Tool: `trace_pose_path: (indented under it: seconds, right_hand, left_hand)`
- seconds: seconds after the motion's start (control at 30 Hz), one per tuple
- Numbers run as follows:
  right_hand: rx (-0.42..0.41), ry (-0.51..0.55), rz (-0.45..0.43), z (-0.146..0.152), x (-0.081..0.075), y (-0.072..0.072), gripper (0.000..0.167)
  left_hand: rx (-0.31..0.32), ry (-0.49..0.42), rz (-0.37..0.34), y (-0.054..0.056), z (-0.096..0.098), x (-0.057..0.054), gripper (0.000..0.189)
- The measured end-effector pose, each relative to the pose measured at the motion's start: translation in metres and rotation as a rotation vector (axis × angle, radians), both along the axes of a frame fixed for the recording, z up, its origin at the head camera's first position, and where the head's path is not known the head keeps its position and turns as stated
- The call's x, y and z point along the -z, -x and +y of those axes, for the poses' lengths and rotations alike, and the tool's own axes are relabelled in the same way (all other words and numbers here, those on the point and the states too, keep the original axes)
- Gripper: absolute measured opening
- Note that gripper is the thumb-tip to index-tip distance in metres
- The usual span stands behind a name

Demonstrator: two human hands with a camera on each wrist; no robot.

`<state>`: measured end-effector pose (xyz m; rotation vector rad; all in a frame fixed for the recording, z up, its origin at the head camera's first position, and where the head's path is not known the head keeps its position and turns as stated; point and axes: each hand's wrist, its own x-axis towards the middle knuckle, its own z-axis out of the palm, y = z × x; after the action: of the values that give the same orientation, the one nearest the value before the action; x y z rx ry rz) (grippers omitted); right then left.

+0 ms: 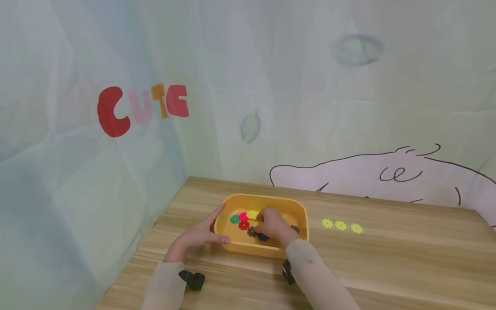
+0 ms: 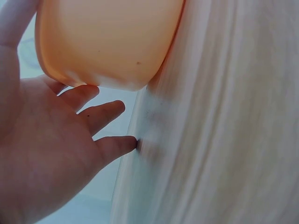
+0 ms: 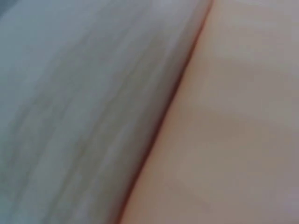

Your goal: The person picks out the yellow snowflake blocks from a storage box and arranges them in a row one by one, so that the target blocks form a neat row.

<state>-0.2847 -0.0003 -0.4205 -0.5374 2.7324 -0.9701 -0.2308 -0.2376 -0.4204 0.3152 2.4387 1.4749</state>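
The right hand (image 1: pixel 274 224) reaches among flower-shaped pieces (image 1: pixel 243 225) in a yellow tub (image 1: pixel 248 248).

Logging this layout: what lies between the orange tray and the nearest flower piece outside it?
Only bare tabletop lies between the tray and that yellow flower piece, in the head view.

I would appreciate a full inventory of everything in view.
Table: one, tan wood-grain, lower foreground
Tray: one, orange-yellow, on the table
Loose flower pieces: three, yellow-green, on the table right of the tray
Flower pieces inside: at least six, green, pink, red, yellow, brown, dark blue, in the tray
Backdrop: seemingly one, pale blue-green, behind the table
Letters: four, red, pink and orange, backdrop's left part
Leaf shapes: two, green, on the backdrop
Drawn figure: one, pale pink, low on the backdrop
Wrist devices: two, black, one by each wrist
Sleeves: two, whitish, lower edge
Left hand: one, bare, touching the tray's left end
Right hand: one, bare, in the tray
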Motion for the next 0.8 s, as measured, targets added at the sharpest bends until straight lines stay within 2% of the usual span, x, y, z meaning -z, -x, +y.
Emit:
trace_pose_path:
  seconds: [0.3, 0.5, 0.63, 0.8]
  right_hand:
    - [-0.029, 0.107, 0.007, 0.012, -0.016, -0.007, 0.037]
    - [-0.028, 0.137, 0.131, 0.032, -0.029, -0.012, 0.034]
    - [0.003, 0.130, 0.167, 0.052, -0.040, -0.018, 0.033]
    - [0.000, 0.072, 0.197, 0.081, -0.050, -0.020, 0.035]
  left_hand:
    - [-0.007, 0.030, 0.007, -0.001, -0.001, 0.000, 0.109]
    - [-0.010, 0.020, 0.005, 0.000, -0.001, 0.002, 0.109]
    - [-0.016, 0.018, -0.001, 0.000, -0.001, 0.002, 0.109]
    - [-0.017, 0.012, -0.005, -0.001, 0.000, 0.002, 0.109]
